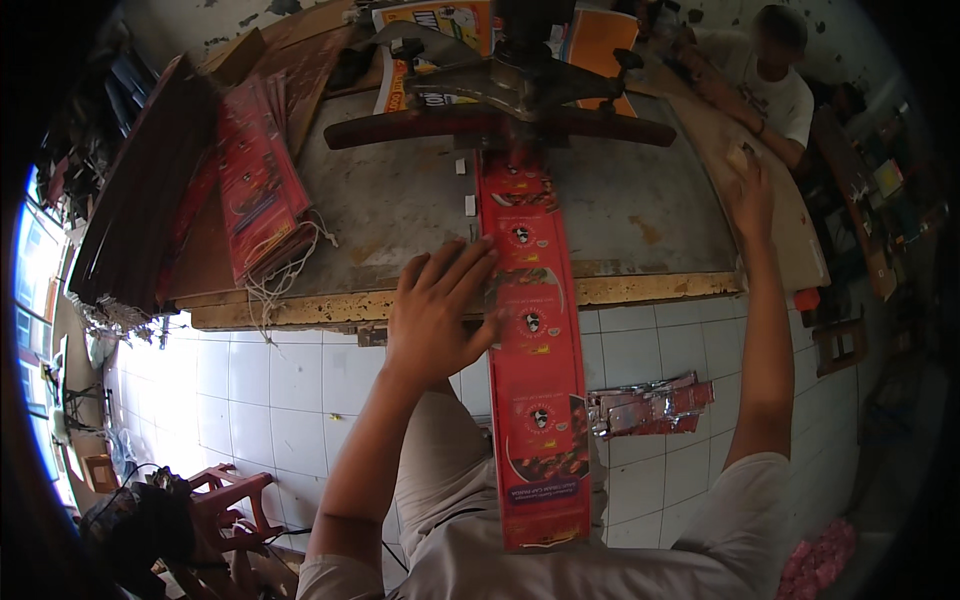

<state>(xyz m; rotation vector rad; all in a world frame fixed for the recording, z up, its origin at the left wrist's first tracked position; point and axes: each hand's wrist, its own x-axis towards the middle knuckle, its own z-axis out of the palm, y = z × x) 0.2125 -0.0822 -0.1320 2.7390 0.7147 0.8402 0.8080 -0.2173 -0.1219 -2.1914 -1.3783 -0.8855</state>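
The strip (538, 365) overhangs the table (390, 215), its far end hidden under the press (520, 88). The left hand (437, 310), fingers spread, touches its left edge; whether the right hand (751, 202) grips anything, I cannot tell.

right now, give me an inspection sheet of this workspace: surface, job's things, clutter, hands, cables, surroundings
Surface: grey worktop, stained, front edge worn
Job's things: long red printed strip, running from near the dark metal fixture to the lap
Clutter: red bundle with loose strings, left; silvery-red packets, lower right
Hands: left hand at the strip's edge; right hand outstretched, grip unclear
Cables: thin dark cable, lower left
Surroundings: white tiled floor; co-worker, upper right
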